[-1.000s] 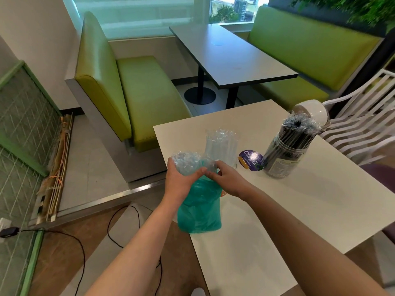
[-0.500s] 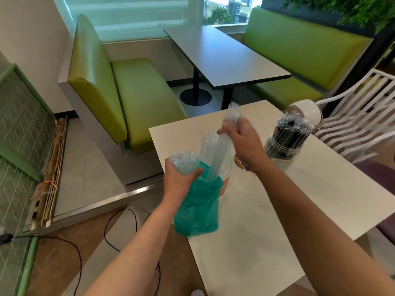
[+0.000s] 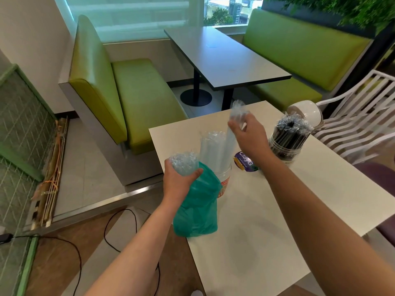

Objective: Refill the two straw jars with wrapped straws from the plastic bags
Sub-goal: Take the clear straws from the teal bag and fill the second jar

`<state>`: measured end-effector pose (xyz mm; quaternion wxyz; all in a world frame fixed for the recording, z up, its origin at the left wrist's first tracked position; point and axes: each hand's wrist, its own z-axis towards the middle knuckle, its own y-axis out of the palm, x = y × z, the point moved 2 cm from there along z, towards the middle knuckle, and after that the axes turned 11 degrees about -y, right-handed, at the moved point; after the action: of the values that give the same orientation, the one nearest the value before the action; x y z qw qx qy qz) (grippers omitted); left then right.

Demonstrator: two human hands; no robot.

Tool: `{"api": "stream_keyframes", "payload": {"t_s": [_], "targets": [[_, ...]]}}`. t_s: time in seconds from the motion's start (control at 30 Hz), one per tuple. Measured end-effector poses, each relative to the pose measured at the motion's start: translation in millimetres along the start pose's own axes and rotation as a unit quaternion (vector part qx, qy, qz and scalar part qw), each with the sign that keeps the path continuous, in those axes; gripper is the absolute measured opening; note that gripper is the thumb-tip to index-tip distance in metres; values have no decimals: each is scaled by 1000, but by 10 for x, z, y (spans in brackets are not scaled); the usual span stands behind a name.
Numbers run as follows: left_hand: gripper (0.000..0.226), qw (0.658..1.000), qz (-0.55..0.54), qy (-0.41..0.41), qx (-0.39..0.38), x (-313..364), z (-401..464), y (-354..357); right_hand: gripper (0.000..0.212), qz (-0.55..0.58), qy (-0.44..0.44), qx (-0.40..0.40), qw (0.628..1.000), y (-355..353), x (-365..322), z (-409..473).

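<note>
My left hand (image 3: 179,182) grips the neck of a teal plastic bag (image 3: 198,208) with clear wrapped straws (image 3: 183,162) sticking out of its top, at the table's left edge. My right hand (image 3: 245,133) holds a few clear wrapped straws (image 3: 232,133) raised over a clear jar (image 3: 224,176) that stands behind the bag with clear straws (image 3: 210,146) upright in it. To the right stands a second jar (image 3: 286,146) packed with black wrapped straws (image 3: 291,128).
A purple lid (image 3: 244,161) lies flat between the jars. A white lid (image 3: 307,112) leans behind the black-straw jar. The white table (image 3: 299,210) has a white slatted chair (image 3: 359,116) on its right. Green benches and a grey table stand beyond; cables lie on the floor at left.
My right hand pulled a few clear straws up out of the teal bag and carried them up and right, above the clear jar. My left hand kept holding the bag.
</note>
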<state>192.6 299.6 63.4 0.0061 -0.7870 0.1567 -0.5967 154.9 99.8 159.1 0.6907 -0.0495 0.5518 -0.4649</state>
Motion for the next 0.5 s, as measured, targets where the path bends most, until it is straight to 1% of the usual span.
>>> {"api": "stream_keyframes", "payload": {"t_s": [0.1,0.23,0.27,0.33,0.4,0.47,0.5], "targets": [[71,1000,2,0,6,-2,2,-2,43,-17,23,-36,999,167,169,-120],[70,1000,0,3,4,7,-6,2,27,6,56,-59,997,340,376,-261],[70,1000,-2,3,2,8,-7,4,28,5,64,-62,996,383,423,-289],[69,1000,-3,1,-2,10,-7,8,39,-30,79,-72,994,454,482,-326],[69,1000,-3,-1,-3,7,-4,7,52,-93,57,-46,993,479,503,-331],[70,1000,-5,-1,-3,11,1,3,66,-137,-17,-2,990,464,465,-304],[70,1000,-5,-3,-3,11,5,3,72,-156,-61,1,986,460,445,-283]]}}
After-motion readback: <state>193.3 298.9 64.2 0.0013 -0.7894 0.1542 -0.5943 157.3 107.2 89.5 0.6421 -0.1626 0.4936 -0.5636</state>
